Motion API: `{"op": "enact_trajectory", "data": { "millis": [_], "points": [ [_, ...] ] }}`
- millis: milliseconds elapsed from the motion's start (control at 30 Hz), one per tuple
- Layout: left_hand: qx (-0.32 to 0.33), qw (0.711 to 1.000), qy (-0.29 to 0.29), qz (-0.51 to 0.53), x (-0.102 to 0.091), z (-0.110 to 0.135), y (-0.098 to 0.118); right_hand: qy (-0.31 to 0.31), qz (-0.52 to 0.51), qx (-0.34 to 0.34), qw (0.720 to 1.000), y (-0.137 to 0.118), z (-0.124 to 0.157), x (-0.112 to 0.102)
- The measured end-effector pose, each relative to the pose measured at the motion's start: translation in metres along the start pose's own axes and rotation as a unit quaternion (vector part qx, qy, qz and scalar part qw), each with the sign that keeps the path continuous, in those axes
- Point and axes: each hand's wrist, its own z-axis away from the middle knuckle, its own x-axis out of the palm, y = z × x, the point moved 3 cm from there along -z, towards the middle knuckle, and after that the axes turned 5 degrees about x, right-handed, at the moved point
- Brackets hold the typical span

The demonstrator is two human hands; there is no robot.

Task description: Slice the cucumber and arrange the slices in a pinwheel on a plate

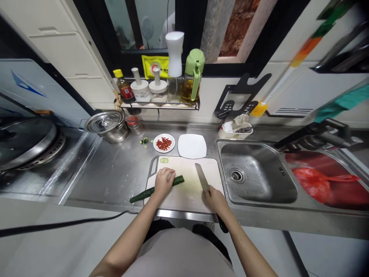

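A long dark green cucumber (141, 194) lies across the left part of a white cutting board (187, 192) on the steel counter. My left hand (163, 181) is curled over the cucumber and holds it down. My right hand (215, 198) grips the handle of a kitchen knife (201, 177), whose blade rests on the board pointing away from me, to the right of the cucumber's cut end. Two cucumber slices (164, 160) lie at the board's far edge.
Behind the board stand a small plate of chopped red chilli (164, 143) and a white square plate (191, 146). A lidded pot (107, 125) is at the left, a sink (253, 177) at the right, a red bag (314, 183) in the far basin. Bottles fill a rack (161, 104) above.
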Motion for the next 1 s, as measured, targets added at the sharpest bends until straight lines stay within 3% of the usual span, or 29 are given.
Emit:
{"op": "enact_trajectory", "data": {
  "millis": [133,267,467,833,1000],
  "points": [
    [0.067,0.997,-0.034,-0.011,0.007,0.02,0.003,0.007,0.004,0.008,1.0,-0.006,0.005,-0.001],
    [0.128,0.991,-0.038,-0.008,0.014,0.023,0.003,0.013,0.006,0.013,1.0,-0.011,0.01,-0.004],
    [0.142,0.987,-0.073,-0.022,0.026,0.022,0.005,0.012,0.03,0.005,0.999,-0.014,0.011,-0.007],
    [0.231,0.972,0.038,-0.018,0.034,0.025,-0.001,0.0,0.018,-0.073,0.997,-0.055,0.038,-0.001],
    [0.251,0.966,0.052,-0.031,0.035,0.025,0.001,0.0,0.034,-0.083,0.996,-0.066,0.04,-0.002]
  ]
}}
